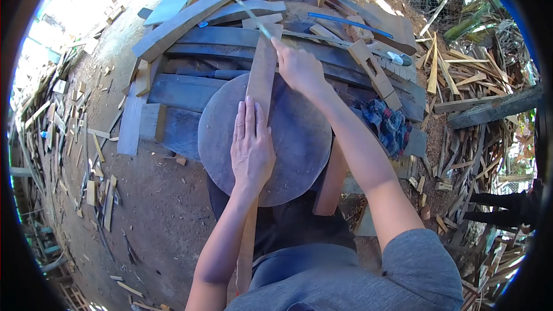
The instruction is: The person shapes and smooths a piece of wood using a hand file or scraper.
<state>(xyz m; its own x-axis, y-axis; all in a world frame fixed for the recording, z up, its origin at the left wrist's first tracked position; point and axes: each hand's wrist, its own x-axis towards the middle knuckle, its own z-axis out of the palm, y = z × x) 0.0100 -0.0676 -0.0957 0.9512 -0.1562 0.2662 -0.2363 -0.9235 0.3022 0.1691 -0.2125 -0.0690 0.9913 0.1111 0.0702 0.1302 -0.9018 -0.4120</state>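
A long wooden strip lies across a round wooden disc, running from the far boards back under my left forearm. My left hand rests flat on the strip and disc, its fingers stretched out. Near the strip's far end, my right hand is closed around a thin, pale stick-like tool that points away to the upper left. The tool's near end is hidden in my fingers.
Stacked boards and a thick beam lie beyond the disc. On the right are a slotted wooden block, a crumpled dark cloth and a blue strip. Wood scraps litter the ground.
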